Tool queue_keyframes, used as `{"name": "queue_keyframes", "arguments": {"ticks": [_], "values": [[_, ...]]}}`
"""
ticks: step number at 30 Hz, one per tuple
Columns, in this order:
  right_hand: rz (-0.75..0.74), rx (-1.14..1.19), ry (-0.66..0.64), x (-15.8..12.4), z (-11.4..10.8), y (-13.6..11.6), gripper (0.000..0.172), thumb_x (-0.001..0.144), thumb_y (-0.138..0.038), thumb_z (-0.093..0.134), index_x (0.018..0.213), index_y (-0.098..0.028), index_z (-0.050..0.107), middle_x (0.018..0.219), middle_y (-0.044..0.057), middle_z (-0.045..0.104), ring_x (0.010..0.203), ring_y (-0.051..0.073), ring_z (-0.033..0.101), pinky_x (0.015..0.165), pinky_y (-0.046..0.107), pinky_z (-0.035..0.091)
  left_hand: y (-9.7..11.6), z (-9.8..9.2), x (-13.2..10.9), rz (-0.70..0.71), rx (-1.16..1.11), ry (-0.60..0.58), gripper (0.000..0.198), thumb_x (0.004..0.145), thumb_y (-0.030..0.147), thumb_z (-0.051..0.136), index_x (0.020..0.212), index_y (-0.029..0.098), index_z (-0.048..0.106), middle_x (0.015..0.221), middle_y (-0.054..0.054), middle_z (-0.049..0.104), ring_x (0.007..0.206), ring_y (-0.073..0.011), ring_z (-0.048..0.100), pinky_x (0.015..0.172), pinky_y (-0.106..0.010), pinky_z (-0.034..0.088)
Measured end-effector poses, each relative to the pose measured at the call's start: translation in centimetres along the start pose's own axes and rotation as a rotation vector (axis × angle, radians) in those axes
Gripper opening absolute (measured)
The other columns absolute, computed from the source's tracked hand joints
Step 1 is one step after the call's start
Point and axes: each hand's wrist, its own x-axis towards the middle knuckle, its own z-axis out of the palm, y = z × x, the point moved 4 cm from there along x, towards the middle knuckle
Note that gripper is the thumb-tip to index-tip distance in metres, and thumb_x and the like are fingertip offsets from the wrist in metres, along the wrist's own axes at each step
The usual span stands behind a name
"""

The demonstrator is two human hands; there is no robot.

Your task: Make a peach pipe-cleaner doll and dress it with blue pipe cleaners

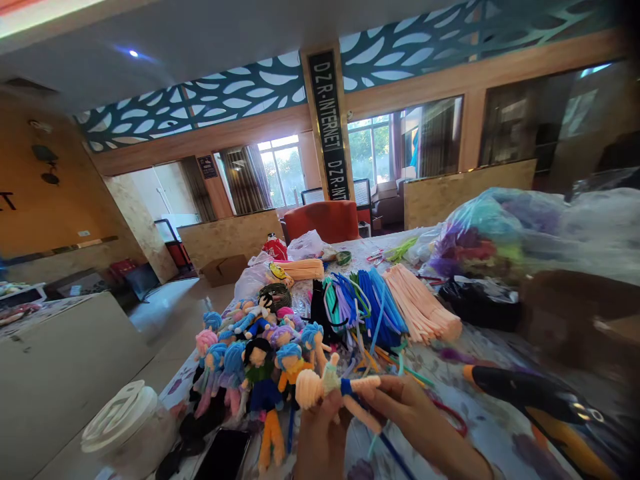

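My left hand is closed round a small peach pipe-cleaner doll with a round bare head, a pale green body and blue at the waist. My right hand pinches the doll's peach leg, and a blue pipe cleaner trails down below it. Just left of my hands stands a crowd of finished dolls with blue, pink and black hair. Behind them lie bundles of blue and green pipe cleaners and a peach bundle.
A black and orange glue gun lies at the right on the floral tablecloth. A dark phone and a white-lidded jar sit at the lower left. Plastic bags of coloured material fill the right. An orange chair stands beyond the table.
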Motion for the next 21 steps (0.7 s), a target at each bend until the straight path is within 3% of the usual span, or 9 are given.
{"name": "queue_keyframes", "arguments": {"ticks": [4, 7, 12, 17, 21], "values": [[-0.023, -0.087, -0.030, -0.2, -1.3, -0.4, 0.024, 0.085, -0.039, 0.059, 0.081, -0.017, 0.066, 0.072, 0.002, 0.067, 0.064, 0.015, 0.060, 0.059, 0.025, 0.045, -0.2, 0.0, 0.2, -0.029, -0.096, 0.040, 0.025, 0.064, 0.035, 0.073, 0.084, 0.020, 0.074, 0.072, -0.007, 0.071, 0.079, -0.0247, 0.066, 0.071, -0.034, 0.054], [-0.173, -0.278, 0.015, -0.6, -1.5, -0.8, 0.001, 0.080, -0.018, 0.060, 0.079, -0.018, 0.061, 0.078, 0.002, 0.067, 0.070, 0.016, 0.061, 0.062, 0.025, 0.046, -0.2, -0.1, 0.2, -0.090, -0.189, 0.058, 0.018, 0.062, 0.026, 0.076, 0.078, 0.019, 0.073, 0.073, -0.006, 0.071, 0.077, -0.0229, 0.066, 0.070, -0.033, 0.054], [-0.462, -0.495, -0.016, -1.3, -0.6, -1.2, 0.015, 0.086, -0.010, 0.048, 0.080, -0.021, 0.055, 0.085, 0.002, 0.064, 0.080, 0.016, 0.060, 0.072, 0.026, 0.045, -0.1, 0.2, 0.1, -0.152, -0.280, 0.035, 0.010, 0.059, 0.018, 0.078, 0.066, 0.018, 0.071, 0.072, -0.004, 0.071, 0.074, -0.0205, 0.066, 0.069, -0.033, 0.055], [-0.418, -0.260, 0.234, -1.2, -2.0, -0.3, 0.010, 0.089, -0.017, 0.046, 0.081, -0.022, 0.049, 0.083, 0.000, 0.056, 0.078, 0.016, 0.055, 0.071, 0.027, 0.044, -0.3, -0.1, -0.2, -0.146, -0.244, 0.101, 0.016, 0.055, 0.019, 0.082, 0.066, 0.016, 0.071, 0.067, -0.002, 0.069, 0.067, -0.0169, 0.064, 0.064, -0.028, 0.054], [-0.306, -0.143, 0.183, -1.2, -1.9, -0.4, 0.009, 0.091, -0.026, 0.047, 0.089, -0.021, 0.055, 0.087, 0.001, 0.057, 0.081, 0.017, 0.056, 0.072, 0.027, 0.045, -0.7, 0.0, -0.5, -0.129, -0.116, 0.056, 0.021, 0.058, 0.025, 0.081, 0.075, 0.016, 0.072, 0.074, -0.005, 0.071, 0.072, -0.0200, 0.065, 0.070, -0.033, 0.054]]}}
